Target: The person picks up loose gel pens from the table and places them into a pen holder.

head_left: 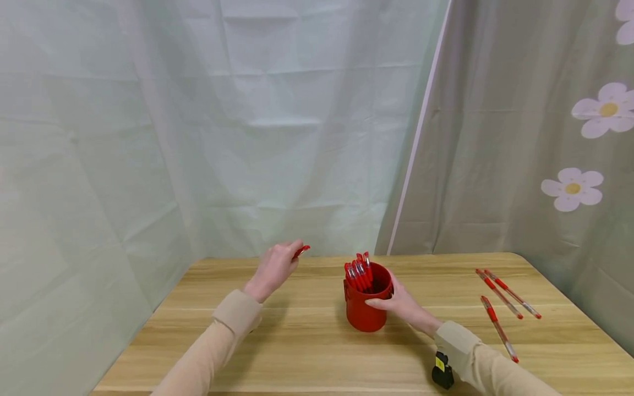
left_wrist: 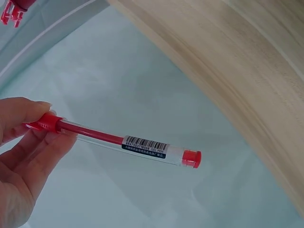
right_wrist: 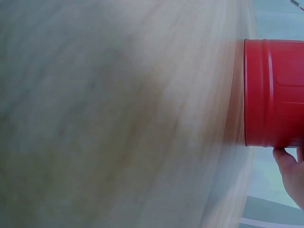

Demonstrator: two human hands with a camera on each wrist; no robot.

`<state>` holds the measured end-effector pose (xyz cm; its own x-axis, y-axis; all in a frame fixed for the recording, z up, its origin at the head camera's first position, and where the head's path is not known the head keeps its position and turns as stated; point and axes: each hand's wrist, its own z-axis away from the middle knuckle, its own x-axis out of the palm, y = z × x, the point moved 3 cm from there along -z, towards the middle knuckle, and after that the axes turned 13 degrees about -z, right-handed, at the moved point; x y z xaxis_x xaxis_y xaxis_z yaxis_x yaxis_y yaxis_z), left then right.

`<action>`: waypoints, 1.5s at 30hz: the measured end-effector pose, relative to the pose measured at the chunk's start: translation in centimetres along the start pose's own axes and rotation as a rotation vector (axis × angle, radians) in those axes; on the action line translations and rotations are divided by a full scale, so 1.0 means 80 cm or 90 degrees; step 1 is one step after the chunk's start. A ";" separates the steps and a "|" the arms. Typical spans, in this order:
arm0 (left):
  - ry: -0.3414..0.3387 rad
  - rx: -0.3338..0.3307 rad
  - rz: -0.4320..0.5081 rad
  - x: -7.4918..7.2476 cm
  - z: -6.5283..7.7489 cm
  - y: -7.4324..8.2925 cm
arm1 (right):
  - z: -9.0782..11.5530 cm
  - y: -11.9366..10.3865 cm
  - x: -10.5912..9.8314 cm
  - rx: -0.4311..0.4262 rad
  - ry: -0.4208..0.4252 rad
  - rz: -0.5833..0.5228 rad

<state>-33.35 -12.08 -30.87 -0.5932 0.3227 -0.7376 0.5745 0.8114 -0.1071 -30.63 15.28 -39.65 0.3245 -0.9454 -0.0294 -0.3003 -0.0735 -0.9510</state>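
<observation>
My left hand (head_left: 276, 267) is raised above the left part of the table and pinches a red gel pen (left_wrist: 97, 133) by its red capped end. In the left wrist view the pen's clear barrel shows a barcode label and a red end plug. On the table right of centre stands a red bucket-shaped pen holder (head_left: 365, 314), upright. Several red pens (head_left: 359, 276) lean inside it, caps up, toward its left side. My right hand (head_left: 402, 302) grips the holder's right side, thumb at the front; its other fingers are mostly hidden in the head view.
Three more red pens lie on the wooden table (head_left: 307, 352) at the right: two side by side (head_left: 500, 294) farther back and one (head_left: 499, 329) nearer. A small black object with a yellow patch (head_left: 442, 370) is by the right cuff. Curtains (head_left: 307, 137) hang behind the table.
</observation>
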 end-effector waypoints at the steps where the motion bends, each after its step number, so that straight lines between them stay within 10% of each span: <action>1: 0.000 0.001 0.000 0.000 -0.001 0.002 | -0.002 0.005 -0.002 0.001 0.002 0.001; 19: 0.056 0.004 0.025 -0.013 -0.017 0.038 | 0.007 -0.021 0.011 0.018 -0.006 0.006; 45: 0.164 -0.025 0.162 -0.051 -0.062 0.082 | -0.005 0.018 -0.003 0.006 0.008 0.002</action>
<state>-29.94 -5.68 -25.24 -0.5593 0.6246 -0.5450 0.7028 0.7060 0.0879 -31.55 15.28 -40.90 0.3118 -0.9497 -0.0282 -0.2923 -0.0677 -0.9539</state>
